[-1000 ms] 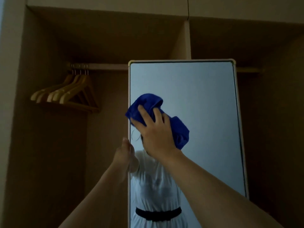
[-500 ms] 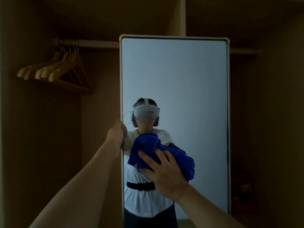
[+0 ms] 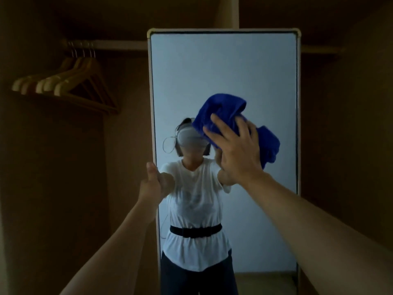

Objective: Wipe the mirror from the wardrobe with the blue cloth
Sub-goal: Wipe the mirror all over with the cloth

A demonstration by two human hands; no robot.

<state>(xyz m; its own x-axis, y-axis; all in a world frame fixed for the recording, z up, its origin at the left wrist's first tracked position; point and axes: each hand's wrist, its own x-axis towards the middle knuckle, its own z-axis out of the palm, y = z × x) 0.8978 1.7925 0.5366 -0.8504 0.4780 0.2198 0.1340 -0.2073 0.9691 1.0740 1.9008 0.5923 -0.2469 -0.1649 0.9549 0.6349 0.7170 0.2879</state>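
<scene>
A tall mirror with a pale frame stands upright inside the dark wardrobe. My left hand grips its left edge at mid height, thumb on the front. My right hand presses a bunched blue cloth against the glass right of centre, fingers spread over the cloth. The cloth hides part of the glass, and the mirror reflects a person in a white shirt.
Several wooden hangers hang from a rail at the upper left. A vertical wardrobe divider rises behind the mirror's top. Dark wardrobe walls lie on both sides.
My right hand has carried the cloth from the lower centre of the glass up and to the right. My left hand keeps its hold on the mirror's left edge.
</scene>
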